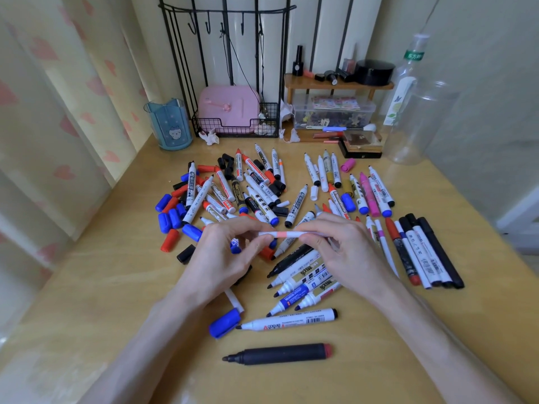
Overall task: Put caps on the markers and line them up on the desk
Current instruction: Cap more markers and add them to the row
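The wooden counter (pixel 87 287) carries a broad heap of markers and loose caps (pixel 233 193) across its middle, lying at every angle. To the right a row of capped markers (pixel 420 252) lies side by side, long axes running away from the person and leaning slightly left. Nearer the person, a fan of uncapped markers (pixel 303 278) points its tips down-left, and a black marker (pixel 280 353) lies crosswise with its tip to the left.

Above the counter's centre, both hands hold a thin white marker with a pink band (pixel 287 234), level, its long axis running left to right. The left hand (pixel 224 258) pinches its left end between thumb and fingertips, fingers curled. The right hand (pixel 347 246) grips the right end, fingers closed around it.
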`<state>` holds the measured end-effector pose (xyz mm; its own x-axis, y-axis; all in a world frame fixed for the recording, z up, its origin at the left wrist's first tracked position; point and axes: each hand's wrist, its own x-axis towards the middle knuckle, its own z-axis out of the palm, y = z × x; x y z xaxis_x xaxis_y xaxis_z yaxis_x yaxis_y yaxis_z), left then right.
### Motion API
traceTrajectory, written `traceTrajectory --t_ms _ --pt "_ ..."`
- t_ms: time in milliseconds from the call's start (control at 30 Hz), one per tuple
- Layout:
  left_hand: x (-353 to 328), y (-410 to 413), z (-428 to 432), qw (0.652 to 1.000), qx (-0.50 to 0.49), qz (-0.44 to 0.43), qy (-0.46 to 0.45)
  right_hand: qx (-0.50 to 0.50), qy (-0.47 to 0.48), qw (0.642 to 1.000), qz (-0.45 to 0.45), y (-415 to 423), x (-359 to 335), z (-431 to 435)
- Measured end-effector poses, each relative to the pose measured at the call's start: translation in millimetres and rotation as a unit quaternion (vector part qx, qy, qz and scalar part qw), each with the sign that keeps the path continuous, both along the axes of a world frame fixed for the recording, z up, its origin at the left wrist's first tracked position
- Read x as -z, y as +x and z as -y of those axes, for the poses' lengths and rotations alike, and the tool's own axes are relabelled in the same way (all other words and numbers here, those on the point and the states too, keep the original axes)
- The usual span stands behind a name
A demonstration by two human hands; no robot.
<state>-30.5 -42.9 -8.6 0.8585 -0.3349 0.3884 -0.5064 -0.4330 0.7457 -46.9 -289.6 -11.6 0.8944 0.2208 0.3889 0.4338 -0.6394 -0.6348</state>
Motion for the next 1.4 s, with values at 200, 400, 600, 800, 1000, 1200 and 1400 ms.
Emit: traceTrajectory --t_ms 200,400,600,800,1000,1200,1400 --pt "0.0 -1.4 6.6 0.999 0.011 0.038 0.028 -0.015 -0.024 1.000 0.002 -6.4 -10.9 -2.7" --pt "0.0 -2.0 9.3 0.999 -0.003 0.040 0.013 -0.011 -0.094 0.995 0.026 -10.5 -20.2 -0.9" --pt "1.7 -1.7 10.6 0.999 0.002 0.042 0.025 0.228 -0.113 0.963 -0.091 -1.7 -34.9 47.4" --pt "2.0 -4.0 13.0 0.998 0.006 0.052 0.036 0.392 -0.191 0.882 -0.182 1.3 -37.3 92.5" --pt "1.6 -4.7 12.6 0.998 0.007 0.050 0.041 0.400 -0.204 0.860 -0.241 2.6 -38.7 99.6" --pt "0.1 -3.9 10.4 0.998 -0.002 0.054 0.035 0.381 -0.180 0.891 -0.167 4.3 -37.0 90.2" --pt "-0.1 0.2 7.6 0.998 -0.015 0.058 0.027 0.268 -0.103 0.951 -0.118 36.7 -28.4 56.0"
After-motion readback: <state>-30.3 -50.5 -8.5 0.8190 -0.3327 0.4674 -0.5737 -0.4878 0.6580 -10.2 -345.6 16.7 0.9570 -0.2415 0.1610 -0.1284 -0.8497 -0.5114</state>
